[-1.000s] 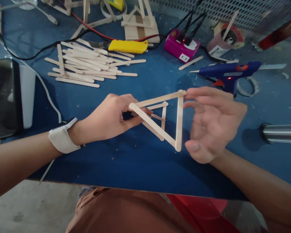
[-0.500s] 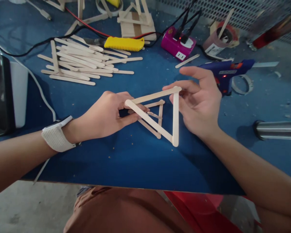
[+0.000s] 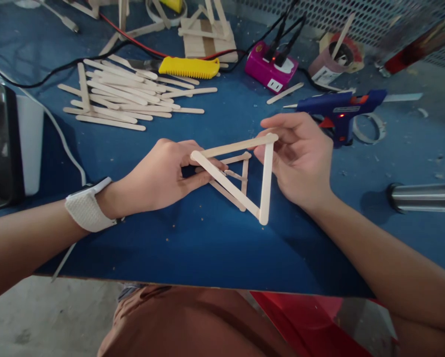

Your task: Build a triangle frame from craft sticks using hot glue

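Observation:
In the head view, my left hand (image 3: 163, 171) pinches a frame of wooden popsicle sticks (image 3: 228, 179) near its left corner. The frame has a large stick triangle in front and a smaller triangle of sticks (image 3: 245, 173) behind and below it, joined near my left fingers. My right hand (image 3: 300, 156) is at the upper right corner of the large triangle, its thumb and forefinger closed around there, partly hidden by the sticks. Its other fingers are curled. A white-strapped watch (image 3: 90, 206) is on my left wrist.
A pile of loose popsicle sticks (image 3: 126, 94) lies at the back left beside a yellow-handled cutter (image 3: 189, 67). Behind my right hand are a blue glue gun (image 3: 341, 111), a purple power adapter (image 3: 270, 67) and a tape roll (image 3: 369, 128). A metal cylinder (image 3: 425, 197) lies at right.
My right hand has moved slightly left and down, and its fingers have drawn closer together at the frame's corner. The large triangle's lower corner has swung a little left.

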Demonstrator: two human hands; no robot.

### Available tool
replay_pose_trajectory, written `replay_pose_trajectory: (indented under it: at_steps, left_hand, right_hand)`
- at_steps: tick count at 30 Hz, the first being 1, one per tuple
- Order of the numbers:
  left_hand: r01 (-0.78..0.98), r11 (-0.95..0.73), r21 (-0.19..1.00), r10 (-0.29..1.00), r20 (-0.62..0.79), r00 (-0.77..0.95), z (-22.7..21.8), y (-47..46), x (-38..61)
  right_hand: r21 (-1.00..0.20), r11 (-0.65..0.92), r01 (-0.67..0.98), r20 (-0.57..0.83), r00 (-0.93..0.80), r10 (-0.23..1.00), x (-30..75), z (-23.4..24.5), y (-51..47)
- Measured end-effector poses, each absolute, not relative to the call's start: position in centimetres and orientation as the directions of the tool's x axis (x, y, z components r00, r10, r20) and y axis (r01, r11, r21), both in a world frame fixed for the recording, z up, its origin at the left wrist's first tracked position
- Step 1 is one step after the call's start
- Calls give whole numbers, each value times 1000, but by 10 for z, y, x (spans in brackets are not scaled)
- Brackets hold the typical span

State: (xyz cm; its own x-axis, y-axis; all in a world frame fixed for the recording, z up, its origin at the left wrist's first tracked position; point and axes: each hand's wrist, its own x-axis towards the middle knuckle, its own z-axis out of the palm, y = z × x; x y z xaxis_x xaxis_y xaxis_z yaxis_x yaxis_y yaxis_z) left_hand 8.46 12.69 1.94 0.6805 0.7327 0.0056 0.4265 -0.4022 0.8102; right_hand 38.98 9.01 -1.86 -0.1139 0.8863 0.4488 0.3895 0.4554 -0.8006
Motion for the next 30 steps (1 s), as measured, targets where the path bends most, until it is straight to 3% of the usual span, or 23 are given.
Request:
replay_pose_trajectory:
  at_steps: [7,13,18,30]
  left_hand:
    - [481,-405,777,748,-21,663,17,128,85]
    - [455,-434,778,722,-1,692,18,128,83]
    - [442,-448,777,706,4,708,19,128,82]
    - [383,-410,828,735,52,676,19,124,85]
  right_hand:
    - [-772,450,449,447,-119,887,393,-19,89]
    - [-637,490,594,524,-133,842,400,-11,85]
    - [-570,482,666,505,-178,844,404,-12,85]
    - [-478,528,703,524,-254,813,403,-7,83]
